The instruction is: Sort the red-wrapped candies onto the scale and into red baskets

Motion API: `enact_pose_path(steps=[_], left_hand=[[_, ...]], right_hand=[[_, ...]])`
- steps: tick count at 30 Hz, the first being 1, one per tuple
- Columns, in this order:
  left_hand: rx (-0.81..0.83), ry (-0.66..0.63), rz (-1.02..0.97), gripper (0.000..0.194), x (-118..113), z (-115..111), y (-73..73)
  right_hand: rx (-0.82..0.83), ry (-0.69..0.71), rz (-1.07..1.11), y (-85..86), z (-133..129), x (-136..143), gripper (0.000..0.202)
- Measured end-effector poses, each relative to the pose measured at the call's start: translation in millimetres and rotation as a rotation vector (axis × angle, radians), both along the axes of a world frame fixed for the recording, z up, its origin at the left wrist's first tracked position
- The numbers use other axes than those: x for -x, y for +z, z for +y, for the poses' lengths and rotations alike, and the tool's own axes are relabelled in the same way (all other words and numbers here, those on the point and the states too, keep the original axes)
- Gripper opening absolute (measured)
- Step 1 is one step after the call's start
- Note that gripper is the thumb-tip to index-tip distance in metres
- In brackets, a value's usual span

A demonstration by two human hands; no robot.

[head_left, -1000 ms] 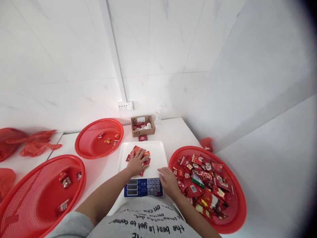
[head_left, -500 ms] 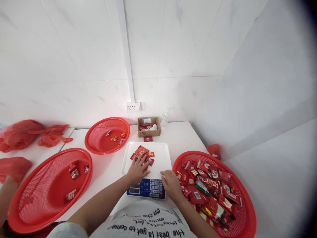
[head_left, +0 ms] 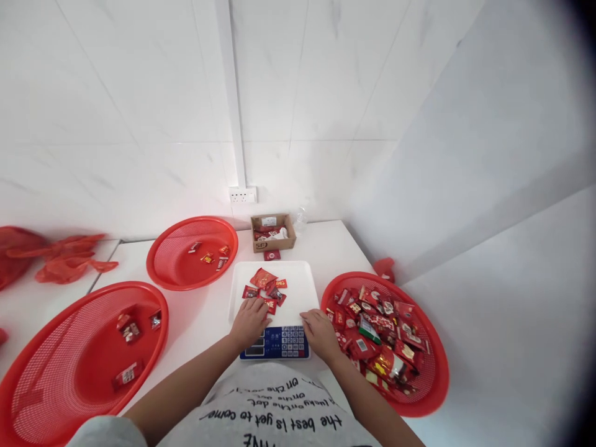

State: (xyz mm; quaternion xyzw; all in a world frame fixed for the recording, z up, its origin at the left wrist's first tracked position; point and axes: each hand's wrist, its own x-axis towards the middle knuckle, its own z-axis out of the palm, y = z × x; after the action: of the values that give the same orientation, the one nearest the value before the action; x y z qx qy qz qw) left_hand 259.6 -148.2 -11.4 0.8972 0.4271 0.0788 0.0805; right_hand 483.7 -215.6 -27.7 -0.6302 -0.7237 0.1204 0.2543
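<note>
Could fool the scale (head_left: 295, 349) by leaning on the tray (head_left: 298, 279) near candy (head_left: 263, 279) with left hand (head_left: 250, 320) or right hand (head_left: 320, 330), with fingers close together; can't tell about pinching.

The left hand (head_left: 250, 320) hides part of the blue panel (head_left: 277, 343) of the scale (head_left: 300, 282). Near the worktop's (head_left: 323, 239) front edge, the frame cuts off a red basket (head_left: 51, 366); the packets' (head_left: 264, 279) print is too small.
</note>
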Motion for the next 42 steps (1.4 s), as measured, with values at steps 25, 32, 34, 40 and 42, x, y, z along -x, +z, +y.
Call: enact_pose_path(steps=[25,32,34,40,42], left_hand=[[0.932,0.406,-0.829,0.023,43.1,-39.2,7.8],[1.161,0.348,-0.961,0.043,62.9,-58.8,9.6],[1.229,0.288,-0.912,0.047,62.6,-60.3,6.8],[1.317,0.179,-0.888,0.046,57.0,-58.8,-5.8],[1.317,0.176,-0.882,0.042,57.0,-57.3,-5.8]], right_hand=[[0.103,-0.173,0.177,4.1,0.0,38.3,0.028],[0.407,0.093,0.395,27.6,-24.4,101.8,0.027],[0.452,0.155,0.354,30.5,-27.5,110.2,0.024],[0.409,0.124,0.261,28.7,-27.1,113.0,0.012],[0.406,0.129,0.269,28.8,-24.1,112.8,0.012]])
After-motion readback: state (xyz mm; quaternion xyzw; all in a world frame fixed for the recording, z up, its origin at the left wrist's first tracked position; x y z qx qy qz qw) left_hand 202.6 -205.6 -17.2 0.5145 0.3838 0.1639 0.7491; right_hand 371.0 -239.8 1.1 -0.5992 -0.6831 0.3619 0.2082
